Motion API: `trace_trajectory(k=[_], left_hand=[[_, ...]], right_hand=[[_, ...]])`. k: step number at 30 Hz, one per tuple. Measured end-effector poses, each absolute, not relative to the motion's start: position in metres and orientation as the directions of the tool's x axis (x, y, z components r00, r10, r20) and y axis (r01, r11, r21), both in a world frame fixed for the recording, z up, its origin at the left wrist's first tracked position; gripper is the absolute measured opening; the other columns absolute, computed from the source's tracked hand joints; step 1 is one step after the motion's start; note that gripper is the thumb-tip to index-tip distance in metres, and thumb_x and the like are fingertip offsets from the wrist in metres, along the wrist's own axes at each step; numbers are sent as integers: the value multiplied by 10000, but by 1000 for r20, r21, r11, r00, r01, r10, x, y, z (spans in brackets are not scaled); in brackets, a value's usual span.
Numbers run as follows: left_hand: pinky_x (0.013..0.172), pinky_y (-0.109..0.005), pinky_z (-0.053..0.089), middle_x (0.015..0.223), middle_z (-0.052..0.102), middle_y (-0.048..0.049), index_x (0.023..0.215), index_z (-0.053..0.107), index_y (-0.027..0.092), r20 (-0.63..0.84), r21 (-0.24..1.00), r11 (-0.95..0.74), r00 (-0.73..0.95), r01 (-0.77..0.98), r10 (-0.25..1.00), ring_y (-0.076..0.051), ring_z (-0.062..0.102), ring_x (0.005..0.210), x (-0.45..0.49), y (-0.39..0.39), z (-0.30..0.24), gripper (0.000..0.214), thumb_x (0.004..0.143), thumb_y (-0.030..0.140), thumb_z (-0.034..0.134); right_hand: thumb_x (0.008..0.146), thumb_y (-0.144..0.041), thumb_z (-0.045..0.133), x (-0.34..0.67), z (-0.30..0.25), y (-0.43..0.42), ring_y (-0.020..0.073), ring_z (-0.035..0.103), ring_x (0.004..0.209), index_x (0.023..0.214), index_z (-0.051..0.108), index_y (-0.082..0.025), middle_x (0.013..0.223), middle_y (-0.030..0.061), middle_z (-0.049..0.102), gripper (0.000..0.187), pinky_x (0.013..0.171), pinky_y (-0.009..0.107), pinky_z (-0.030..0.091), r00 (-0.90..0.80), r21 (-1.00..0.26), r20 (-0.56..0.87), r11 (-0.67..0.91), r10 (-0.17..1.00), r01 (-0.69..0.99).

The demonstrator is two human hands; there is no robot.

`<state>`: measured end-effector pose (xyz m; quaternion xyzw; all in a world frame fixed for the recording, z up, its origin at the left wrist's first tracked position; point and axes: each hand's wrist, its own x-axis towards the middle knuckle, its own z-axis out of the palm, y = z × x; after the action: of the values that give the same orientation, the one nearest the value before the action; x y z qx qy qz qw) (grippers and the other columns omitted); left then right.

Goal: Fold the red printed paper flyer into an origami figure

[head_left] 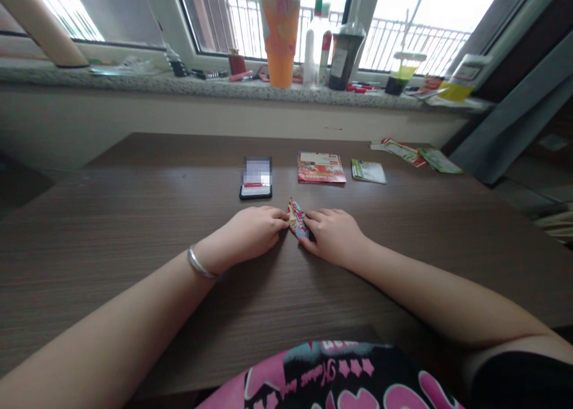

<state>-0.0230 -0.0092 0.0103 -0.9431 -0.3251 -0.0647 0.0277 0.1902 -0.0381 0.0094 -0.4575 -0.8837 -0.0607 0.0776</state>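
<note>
Between my two hands, just above the dark wooden table [134,230], is a small piece of folded printed paper [297,219] in red, blue and cream. My left hand [255,233] has its fingers closed on the paper's left edge; a silver bangle [200,264] circles that wrist. From the other side, my right hand [335,236] pinches the right edge with thumb and fingers. Beyond the left hand lies a phone [256,191] with a blurred screen. A stack of red printed sheets [321,168] lies just past the paper.
A small pile of greenish cards [368,171] lies right of the stack, with torn colourful strips [403,151] at the table's far right. On the stone windowsill [215,91] stand an orange drink cup [281,39], a dark cup [345,57], bottles and a yellow-green drink [405,68].
</note>
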Motion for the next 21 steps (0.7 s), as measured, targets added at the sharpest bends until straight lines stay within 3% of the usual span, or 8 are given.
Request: trace_trajectory(k=[6,12,16,21], left_hand=[[985,-360,487,1167,656,-83,1031,704,181,192,22,-800,783,600,592,-216,608,1084,-23,-9,14,329,809,83,481],[1111,-401,380,1263,614,-76,1081,669,166,269,-26,-893,864,449,426,-240,486,1264,-14,-15,16,344,791,79,505],[1102,-386,397,1327,572,-110,1051,668,134,253,-11,-861,835,508,489,-233,483,1281,-11,-19,14,315,799,73,489],[1088,-359,412,1354,551,-113,1039,658,144,201,54,-841,819,539,538,-215,494,1277,-14,-18,11,277,825,93,491]], right_hand=[[860,-497,526,192,11,-42,309,595,1050,1179,624,-122,1232,163,630,503,825,412,492,-578,16,169,584,799,812],[903,-386,474,205,6,-27,315,489,1226,1347,498,-113,1400,142,502,522,991,446,432,-633,-18,172,645,755,764],[926,-428,439,216,-3,-11,313,383,1333,1385,453,-68,1457,161,429,584,1101,448,334,-680,-38,136,690,720,723],[957,-448,378,219,-11,-4,316,290,1393,1436,377,-80,1510,155,343,604,1122,486,294,-684,-52,117,692,720,720]])
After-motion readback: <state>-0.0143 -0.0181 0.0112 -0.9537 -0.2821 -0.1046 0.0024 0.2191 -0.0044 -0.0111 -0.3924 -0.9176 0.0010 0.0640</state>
